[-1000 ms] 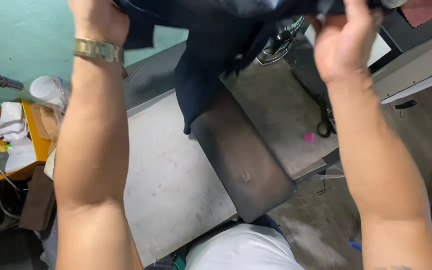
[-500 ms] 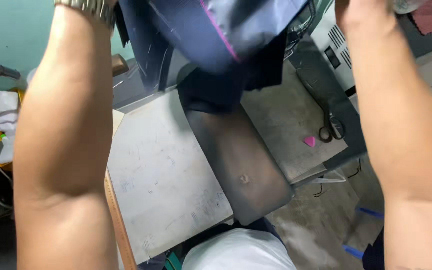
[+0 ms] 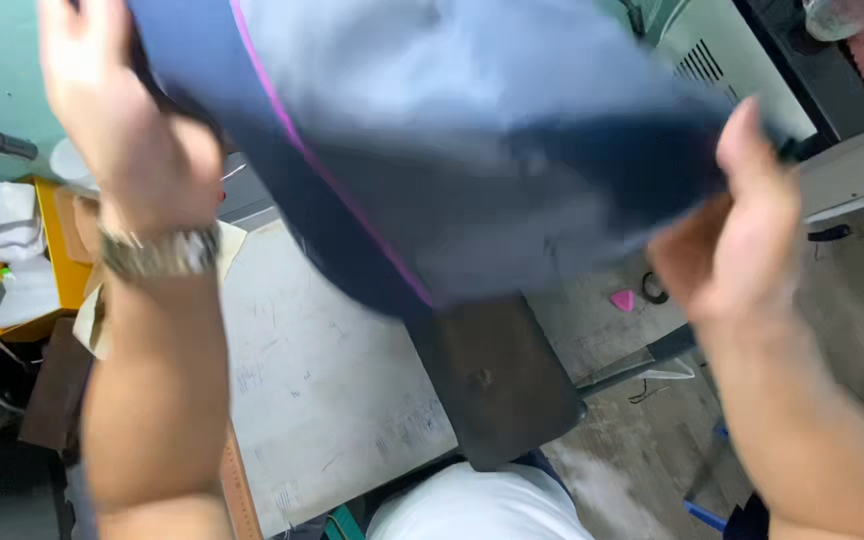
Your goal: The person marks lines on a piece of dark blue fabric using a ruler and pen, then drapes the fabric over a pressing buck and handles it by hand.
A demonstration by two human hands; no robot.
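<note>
The left hand (image 3: 117, 120), a watch (image 3: 157, 252) on its wrist, pinches one edge of the navy cloth (image 3: 472, 170), lifted above the white table (image 3: 322, 380). The cloth, with a pink line (image 3: 322, 170) along it, hangs spread over the dark pad (image 3: 502, 385), seemingly opened for inspection. The right hand (image 3: 742, 230) clamps the opposite edge, keeping it taut.

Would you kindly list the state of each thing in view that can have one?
Dark navy fabric garment with a pink seam line: lifted, spread between both hands.
Left hand: gripping the garment.
Right hand: gripping the garment.
Dark padded pressing board: bare.
Pale worktable: marked.
</note>
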